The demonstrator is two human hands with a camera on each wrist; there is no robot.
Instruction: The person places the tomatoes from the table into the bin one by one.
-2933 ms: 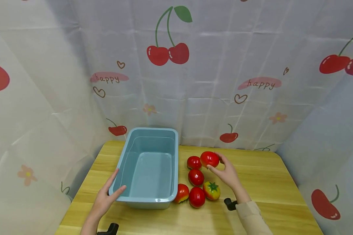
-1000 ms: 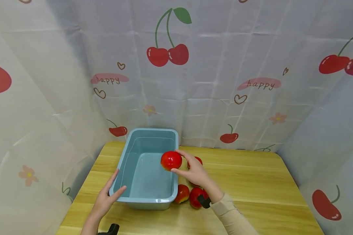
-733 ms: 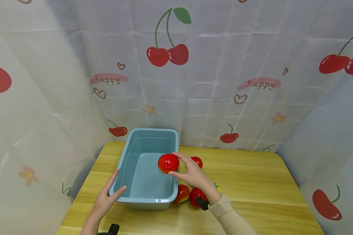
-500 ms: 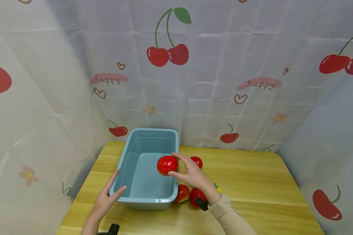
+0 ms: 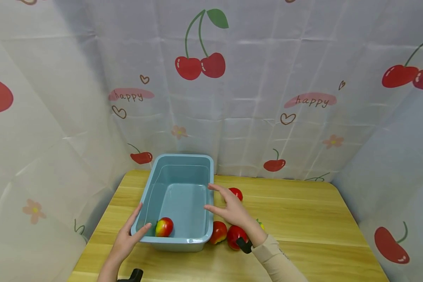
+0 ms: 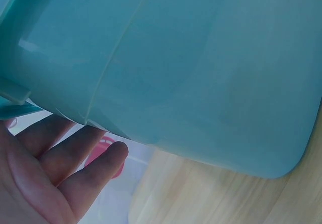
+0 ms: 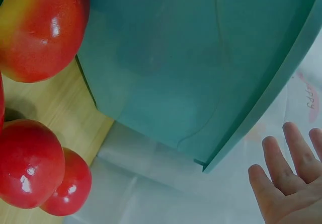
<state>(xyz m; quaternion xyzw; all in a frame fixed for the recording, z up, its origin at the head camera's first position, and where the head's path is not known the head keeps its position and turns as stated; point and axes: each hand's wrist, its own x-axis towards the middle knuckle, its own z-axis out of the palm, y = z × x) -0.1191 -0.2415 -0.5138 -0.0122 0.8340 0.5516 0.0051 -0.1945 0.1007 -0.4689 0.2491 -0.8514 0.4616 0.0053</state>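
Note:
My left hand (image 5: pixel 125 239) grips the near-left corner of a blue plastic bin (image 5: pixel 183 156), thumb over the rim and fingers along the outer wall. The left wrist view shows those fingers (image 6: pixel 95 173) against the bin's side. Inside the bin, near that thumb, lies a red and yellow tomato (image 5: pixel 165 226). My right hand (image 5: pixel 232 209) hovers at the bin's right rim, fingers and thumb spread apart with nothing between them. Beside the bin, under and around my right forearm, are several tomatoes, one red-and-yellow tomato (image 5: pixel 218 232) close to the wall. My right hand hides part of the group.
The bin stands on a wooden table (image 5: pixel 303 219). A red tomato (image 5: pixel 236 194) sits farther back on its right, another red tomato (image 5: pixel 234 236) nearer. A white cherry-print curtain (image 5: pixel 246 129) rises behind the table and encloses both sides.
My right hand lifted a tomato from the group, carried it left over the bin and let it go. The tomato now lies at the bin's near left. My left hand stays in place.

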